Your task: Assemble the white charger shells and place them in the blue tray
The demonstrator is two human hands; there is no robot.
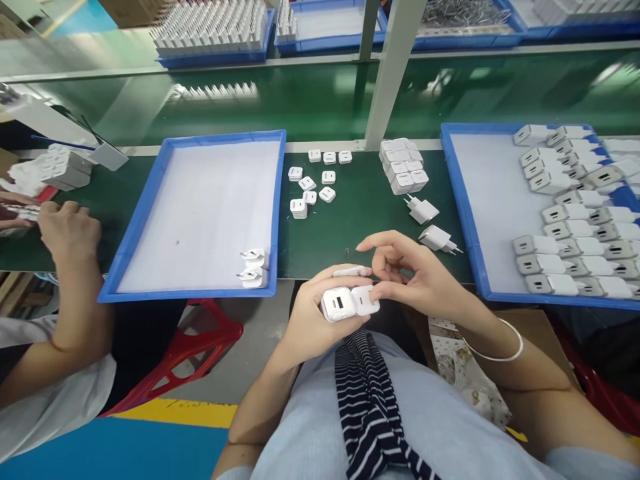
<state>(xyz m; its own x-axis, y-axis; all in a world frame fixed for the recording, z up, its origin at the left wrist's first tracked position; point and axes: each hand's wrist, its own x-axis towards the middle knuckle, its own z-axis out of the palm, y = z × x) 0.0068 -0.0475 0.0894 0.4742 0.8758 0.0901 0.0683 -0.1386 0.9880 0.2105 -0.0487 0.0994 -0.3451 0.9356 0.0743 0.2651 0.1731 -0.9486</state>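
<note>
My left hand point(315, 313) is wrapped round a white wall charger point(339, 303), its end with a dark USB port facing up. Beside the charger, in the same hand, sits a small white end cap point(363, 301) with a slot. Another slim white piece point(350, 271) lies between the fingers of that hand. My right hand point(407, 270) has its thumb touching the slotted cap, while its index finger is stretched out and the other fingers curl loosely. Beyond the hands, several loose white caps point(327, 177) lie on the green bench point(320, 233), with two pronged chargers point(423, 210) to their right.
A blue-rimmed tray point(274, 220) at left holds two white chargers point(254, 268) in its near right corner. Another blue tray point(463, 200) at right carries rows of chargers. A stack of caps point(403, 165) stands near the metal post point(393, 73). A co-worker's hand point(67, 230) is at far left.
</note>
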